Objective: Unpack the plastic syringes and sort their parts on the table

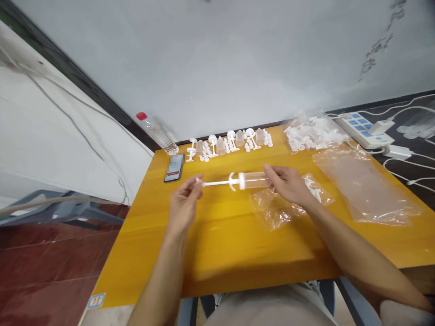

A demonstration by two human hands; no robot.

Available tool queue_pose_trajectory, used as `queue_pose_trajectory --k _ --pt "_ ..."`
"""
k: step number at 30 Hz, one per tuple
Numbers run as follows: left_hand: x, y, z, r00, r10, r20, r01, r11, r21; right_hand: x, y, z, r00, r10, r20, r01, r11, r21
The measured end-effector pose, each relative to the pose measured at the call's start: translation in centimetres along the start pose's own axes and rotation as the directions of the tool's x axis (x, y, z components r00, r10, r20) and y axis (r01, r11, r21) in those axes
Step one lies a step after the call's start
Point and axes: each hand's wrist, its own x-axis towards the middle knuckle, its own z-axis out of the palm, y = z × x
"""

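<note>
Between my hands a large plastic syringe [253,180] lies level above the table, with a clear barrel, a white collar with curved finger grips and a white plunger rod. My left hand [185,199] pinches the rod's outer end at the left. Around the barrel's right end my right hand [287,183] is closed, hiding the tip. Beneath the right hand a clear plastic bag [272,210] with white parts in it rests on the table. Beyond my hands stands a row of white plungers [232,140], clear barrels [220,146] and small white pieces [205,151].
The yellow table [217,244] meets a whiteboard [220,68]. At the back left are a red-capped bottle [158,133] and a phone [174,167]. To the right lie a bag of white parts [312,133], a flat plastic bag [369,188] and a power strip [363,129] with cables.
</note>
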Motion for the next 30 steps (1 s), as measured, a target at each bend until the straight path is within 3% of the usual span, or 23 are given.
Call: queue_pose_trajectory --k 3,7,10,14,16,20,21,22,24,27,28,30 --pt "-0.1 -0.7 2.9 0.989 0.002 0.15 -0.005 1.0 0.016 2.2 -0.3 2.9 0.999 0.053 -0.015 -0.052 0.999 0.012" --pt "0.0 -1.1 5.0 0.938 -0.046 0.345 0.059 0.998 -0.026 3.9 0.8 4.3 0.997 0.071 0.016 -0.071 0.997 -0.032" --pt "0.2 -1.7 5.9 0.934 -0.07 0.351 0.096 0.994 -0.056 4.1 1.6 4.7 0.997 0.049 0.063 -0.045 0.997 -0.056" --pt "0.6 -2.9 6.7 0.928 -0.211 0.308 0.265 0.953 -0.145 3.6 2.3 5.2 0.993 -0.1 -0.054 0.09 0.981 -0.169" --pt "0.8 -3.5 7.0 0.895 -0.332 0.298 0.398 0.895 -0.199 3.3 2.5 5.4 0.982 -0.177 -0.073 0.15 0.948 -0.28" --pt "1.1 -4.5 7.0 0.776 -0.504 0.38 0.601 0.774 -0.2 2.8 2.6 5.3 0.955 -0.292 -0.058 0.251 0.895 -0.368" --pt "1.1 -4.6 6.8 0.776 -0.489 0.397 0.596 0.775 -0.21 2.8 2.5 5.1 0.951 -0.3 -0.075 0.256 0.9 -0.353" --pt "1.1 -4.7 6.5 0.804 -0.442 0.399 0.554 0.801 -0.229 2.7 2.4 4.9 0.954 -0.284 -0.096 0.239 0.915 -0.325" --pt "1.1 -4.7 5.9 0.888 -0.278 0.366 0.383 0.888 -0.256 2.8 2.3 4.5 0.984 -0.153 -0.096 0.13 0.968 -0.214" --pt "1.1 -4.6 5.2 0.931 -0.096 0.352 0.176 0.963 -0.204 3.0 2.5 4.1 0.99 0.104 0.093 -0.104 0.995 -0.007" --pt "1.1 -4.5 5.1 0.931 -0.098 0.351 0.174 0.965 -0.194 3.1 2.6 4.1 0.981 0.136 0.136 -0.142 0.989 0.037" --pt "1.3 -4.6 5.2 0.93 -0.176 0.323 0.255 0.942 -0.22 3.2 2.9 4.3 0.99 0.092 0.107 -0.099 0.993 0.065"
